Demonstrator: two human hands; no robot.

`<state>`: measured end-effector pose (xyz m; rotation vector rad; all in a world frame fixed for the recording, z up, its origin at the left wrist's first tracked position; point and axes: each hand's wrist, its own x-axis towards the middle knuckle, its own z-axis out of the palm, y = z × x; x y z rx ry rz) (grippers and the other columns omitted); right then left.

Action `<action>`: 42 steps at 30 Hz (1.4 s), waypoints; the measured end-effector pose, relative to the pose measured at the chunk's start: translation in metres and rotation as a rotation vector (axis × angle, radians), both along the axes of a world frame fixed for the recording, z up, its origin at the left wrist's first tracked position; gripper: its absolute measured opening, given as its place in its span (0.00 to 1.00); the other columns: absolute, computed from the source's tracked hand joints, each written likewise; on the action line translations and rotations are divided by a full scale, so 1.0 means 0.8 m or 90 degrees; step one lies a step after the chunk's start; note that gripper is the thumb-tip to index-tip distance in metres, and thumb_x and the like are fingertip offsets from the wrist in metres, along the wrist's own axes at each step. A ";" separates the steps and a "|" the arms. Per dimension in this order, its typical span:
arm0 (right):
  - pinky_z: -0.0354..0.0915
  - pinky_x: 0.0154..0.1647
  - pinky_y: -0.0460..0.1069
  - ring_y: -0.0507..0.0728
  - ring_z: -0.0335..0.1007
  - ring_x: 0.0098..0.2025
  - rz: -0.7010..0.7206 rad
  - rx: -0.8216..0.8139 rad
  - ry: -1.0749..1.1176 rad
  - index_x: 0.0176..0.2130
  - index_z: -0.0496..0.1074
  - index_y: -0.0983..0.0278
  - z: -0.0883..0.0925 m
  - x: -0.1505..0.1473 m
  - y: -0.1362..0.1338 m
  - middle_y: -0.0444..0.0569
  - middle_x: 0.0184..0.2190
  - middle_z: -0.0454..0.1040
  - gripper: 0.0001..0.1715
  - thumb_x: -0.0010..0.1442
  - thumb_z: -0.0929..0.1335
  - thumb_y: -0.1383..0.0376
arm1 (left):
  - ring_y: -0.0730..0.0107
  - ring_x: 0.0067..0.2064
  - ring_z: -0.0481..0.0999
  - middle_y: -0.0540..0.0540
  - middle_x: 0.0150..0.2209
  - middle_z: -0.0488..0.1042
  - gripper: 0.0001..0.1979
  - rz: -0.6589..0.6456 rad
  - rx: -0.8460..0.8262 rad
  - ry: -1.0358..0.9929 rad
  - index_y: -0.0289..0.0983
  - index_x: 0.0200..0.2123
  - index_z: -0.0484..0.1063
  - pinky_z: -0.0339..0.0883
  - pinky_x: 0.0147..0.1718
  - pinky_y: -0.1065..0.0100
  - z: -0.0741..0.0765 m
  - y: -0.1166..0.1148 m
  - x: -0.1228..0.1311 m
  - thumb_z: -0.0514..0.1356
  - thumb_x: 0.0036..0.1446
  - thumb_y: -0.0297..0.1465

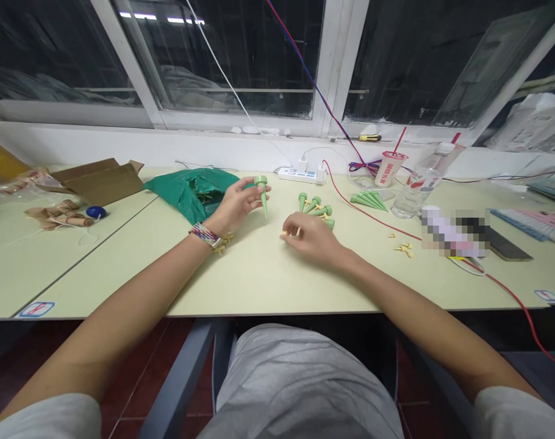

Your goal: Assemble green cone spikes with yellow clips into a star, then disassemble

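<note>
My left hand [238,204] grips a green plastic watering spike [261,184] by its wide cap, its point hanging down above the table. My right hand [314,238] is closed in a pinch just to the right, with a small yellow plastic valve [283,233] partly showing at the fingertips. Behind that hand lie several green spikes with yellow valves in them [313,203], some hidden by the hand. Loose yellow valves [220,247] lie beneath my left wrist. More yellow valves [405,248] are scattered to the right, below a row of green cones [369,200].
A green plastic bag [177,189] sits behind my left hand, beside a cardboard box [94,182] and wooden pieces [60,214]. Rightward stand a water bottle [417,186] and a drink cup [390,167]. A red cable [373,216] crosses the table from a power strip [300,175].
</note>
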<state>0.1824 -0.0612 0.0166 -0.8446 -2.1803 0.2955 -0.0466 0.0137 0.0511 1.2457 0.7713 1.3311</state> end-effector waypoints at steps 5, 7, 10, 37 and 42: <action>0.62 0.39 0.51 0.59 0.73 0.44 -0.012 0.011 -0.261 0.40 0.74 0.61 -0.015 -0.043 -0.019 0.51 0.40 0.78 0.08 0.72 0.68 0.61 | 0.64 0.42 0.83 0.43 0.43 0.83 0.21 0.057 0.018 -0.031 0.38 0.42 0.76 0.77 0.45 0.63 0.013 0.020 -0.036 0.78 0.45 0.31; 0.63 0.39 0.52 0.61 0.74 0.45 -0.054 0.005 -0.285 0.43 0.75 0.61 -0.016 -0.057 -0.018 0.53 0.43 0.79 0.09 0.73 0.66 0.60 | 0.65 0.42 0.82 0.43 0.45 0.83 0.21 0.066 0.024 -0.040 0.38 0.43 0.77 0.77 0.43 0.66 0.014 0.024 -0.046 0.77 0.46 0.31; 0.67 0.43 0.56 0.65 0.74 0.47 -0.117 -0.005 -0.284 0.50 0.75 0.63 -0.011 -0.075 -0.014 0.58 0.47 0.79 0.17 0.73 0.67 0.54 | 0.65 0.43 0.81 0.43 0.46 0.83 0.18 0.078 0.021 -0.056 0.39 0.41 0.77 0.77 0.42 0.67 0.013 0.028 -0.054 0.76 0.47 0.32; 0.74 0.32 0.49 0.55 0.79 0.33 0.041 -0.304 0.306 0.33 0.73 0.62 0.019 -0.013 0.067 0.48 0.36 0.82 0.11 0.51 0.76 0.62 | 0.65 0.42 0.85 0.47 0.40 0.83 0.23 -0.002 0.009 -0.054 0.39 0.43 0.76 0.78 0.51 0.61 -0.004 0.025 -0.038 0.80 0.45 0.29; 0.73 0.28 0.47 0.54 0.80 0.29 -0.032 -0.215 0.371 0.34 0.69 0.60 0.021 0.006 0.066 0.46 0.37 0.82 0.13 0.53 0.76 0.61 | 0.61 0.41 0.87 0.45 0.39 0.84 0.27 -0.089 0.009 0.043 0.37 0.46 0.79 0.79 0.48 0.60 -0.011 0.011 -0.014 0.82 0.43 0.30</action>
